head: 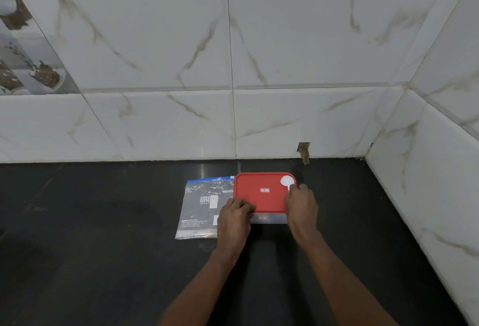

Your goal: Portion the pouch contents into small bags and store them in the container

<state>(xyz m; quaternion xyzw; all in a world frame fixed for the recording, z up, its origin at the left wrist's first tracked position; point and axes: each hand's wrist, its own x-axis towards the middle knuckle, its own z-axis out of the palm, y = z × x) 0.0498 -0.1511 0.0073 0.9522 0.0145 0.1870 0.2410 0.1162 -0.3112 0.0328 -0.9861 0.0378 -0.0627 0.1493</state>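
Container point(269, 218) on counter point(103, 222): left hand point(234, 218) grips the 7 o'clock corner of its red lid point(259, 200), while right hand point(302, 206) pinches a white spoon point(287, 182) at the lid's 2 o'clock corner. Pouch point(199, 209) lies at 9 o'clock, printed "URG"; lid label point(264, 190) illegible.

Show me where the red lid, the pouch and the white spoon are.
red lid point(252, 185): head view, its flat top.
pouch point(199, 211): head view, its printed face.
white spoon point(286, 181): head view, its round bowl.
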